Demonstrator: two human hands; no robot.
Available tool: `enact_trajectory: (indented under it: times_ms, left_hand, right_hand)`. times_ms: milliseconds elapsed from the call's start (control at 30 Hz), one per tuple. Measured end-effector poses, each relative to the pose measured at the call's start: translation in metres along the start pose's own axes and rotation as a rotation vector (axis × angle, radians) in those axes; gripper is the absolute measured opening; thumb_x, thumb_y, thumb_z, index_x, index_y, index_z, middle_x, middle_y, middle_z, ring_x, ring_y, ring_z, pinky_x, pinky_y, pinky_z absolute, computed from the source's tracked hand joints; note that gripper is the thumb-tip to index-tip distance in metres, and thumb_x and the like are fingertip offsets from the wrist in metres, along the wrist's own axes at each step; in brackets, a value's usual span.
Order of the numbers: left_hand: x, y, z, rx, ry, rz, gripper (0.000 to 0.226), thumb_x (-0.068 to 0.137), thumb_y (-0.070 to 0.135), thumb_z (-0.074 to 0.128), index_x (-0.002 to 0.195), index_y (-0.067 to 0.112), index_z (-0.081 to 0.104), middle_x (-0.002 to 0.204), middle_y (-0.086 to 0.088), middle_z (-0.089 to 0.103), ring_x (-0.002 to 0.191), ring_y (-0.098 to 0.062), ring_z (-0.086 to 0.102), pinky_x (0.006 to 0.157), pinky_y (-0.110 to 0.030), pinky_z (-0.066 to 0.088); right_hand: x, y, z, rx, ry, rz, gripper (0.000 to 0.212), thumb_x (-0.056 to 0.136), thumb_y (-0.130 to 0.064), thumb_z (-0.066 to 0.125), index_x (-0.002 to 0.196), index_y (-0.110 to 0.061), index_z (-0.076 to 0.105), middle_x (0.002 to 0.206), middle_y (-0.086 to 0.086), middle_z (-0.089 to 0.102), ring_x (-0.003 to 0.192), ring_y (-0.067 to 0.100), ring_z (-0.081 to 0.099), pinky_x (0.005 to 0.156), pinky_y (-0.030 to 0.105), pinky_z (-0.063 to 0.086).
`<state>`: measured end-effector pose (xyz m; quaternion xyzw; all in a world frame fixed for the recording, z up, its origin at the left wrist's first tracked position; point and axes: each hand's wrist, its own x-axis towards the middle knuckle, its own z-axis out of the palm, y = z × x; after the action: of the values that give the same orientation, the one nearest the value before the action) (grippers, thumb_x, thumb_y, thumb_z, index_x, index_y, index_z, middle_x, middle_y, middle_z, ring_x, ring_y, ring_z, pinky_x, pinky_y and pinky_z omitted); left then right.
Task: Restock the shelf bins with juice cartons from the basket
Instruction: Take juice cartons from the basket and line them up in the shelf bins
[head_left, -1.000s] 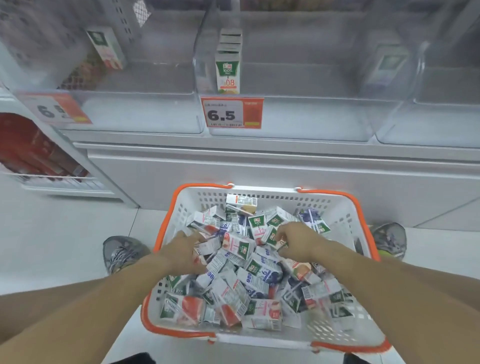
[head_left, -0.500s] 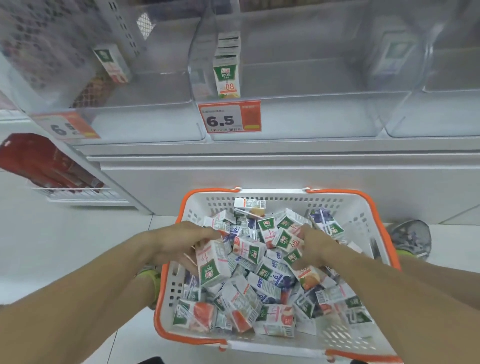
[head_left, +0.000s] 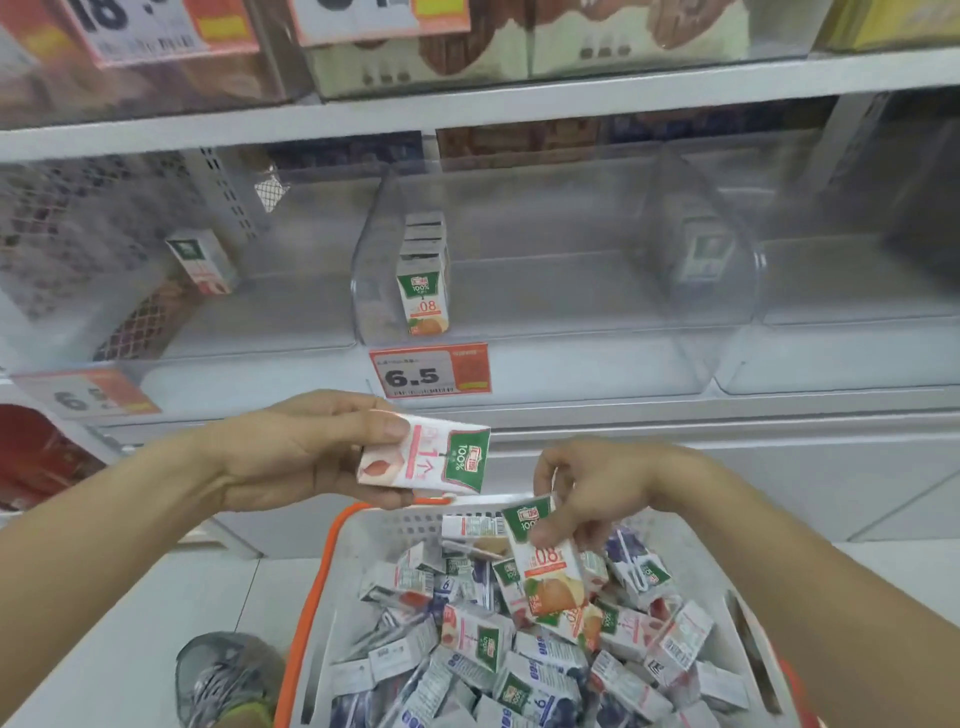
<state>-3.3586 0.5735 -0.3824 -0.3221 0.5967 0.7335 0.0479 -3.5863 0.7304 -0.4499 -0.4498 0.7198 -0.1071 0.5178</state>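
My left hand (head_left: 291, 452) grips a pink peach juice carton (head_left: 426, 460) lying sideways, lifted above the basket's far rim. My right hand (head_left: 597, 488) pinches the top of an orange juice carton (head_left: 548, 566), which hangs upright over the pile. The white basket with orange rim (head_left: 311, 597) sits on the floor below, holding several mixed cartons. On the shelf, the middle clear bin (head_left: 519, 312) holds a row of orange cartons (head_left: 423, 291). The left bin (head_left: 260, 322) holds one peach carton (head_left: 202, 262). A green carton (head_left: 704, 254) shows blurred behind the right divider.
A 6.5 price tag (head_left: 430, 370) hangs under the middle bin, another tag (head_left: 83, 395) under the left one. Boxed goods fill the shelf above. My shoe (head_left: 223, 675) stands left of the basket. Red packs (head_left: 36, 457) sit on a low rack at far left.
Both hands have come up out of the pile, each with a carton. The view has tilted upward, showing more of the shelves.
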Motion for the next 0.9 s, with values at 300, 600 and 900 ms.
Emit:
enact_trajectory:
  times_ms: [300, 600, 900]
  left_hand:
    - [-0.039, 0.035, 0.011, -0.38, 0.151, 0.369, 0.034, 0.074, 0.03, 0.061, 0.089, 0.006, 0.08, 0.1, -0.024, 0.073, 0.083, -0.039, 0.074, 0.063, -0.038, 0.062]
    - [-0.04, 0.033, -0.014, -0.529, 0.363, 0.378, 0.029, 0.071, 0.033, 0.072, 0.087, 0.01, 0.08, 0.092, -0.014, 0.074, 0.086, -0.023, 0.068, 0.066, -0.027, 0.051]
    - [-0.034, 0.026, -0.022, -0.669, 0.468, 0.374, 0.014, 0.08, 0.001, 0.074, 0.093, -0.004, 0.07, 0.091, -0.017, 0.076, 0.077, -0.021, 0.072, 0.076, -0.03, 0.059]
  right_hand:
    - [-0.06, -0.067, -0.039, 0.209, 0.273, -0.352, 0.039, 0.07, -0.01, 0.086, 0.101, -0.006, 0.063, 0.097, 0.012, 0.069, 0.07, 0.027, 0.07, 0.067, 0.033, 0.057]
    - [-0.026, -0.122, -0.068, 0.297, 0.83, -0.525, 0.04, 0.068, -0.005, 0.088, 0.098, -0.01, 0.062, 0.102, 0.013, 0.071, 0.081, 0.03, 0.071, 0.073, 0.031, 0.058]
    - [0.087, -0.154, -0.082, -0.199, 0.801, -0.206, 0.05, 0.06, -0.027, 0.095, 0.098, -0.022, 0.062, 0.093, -0.003, 0.067, 0.082, 0.018, 0.064, 0.066, 0.022, 0.043]
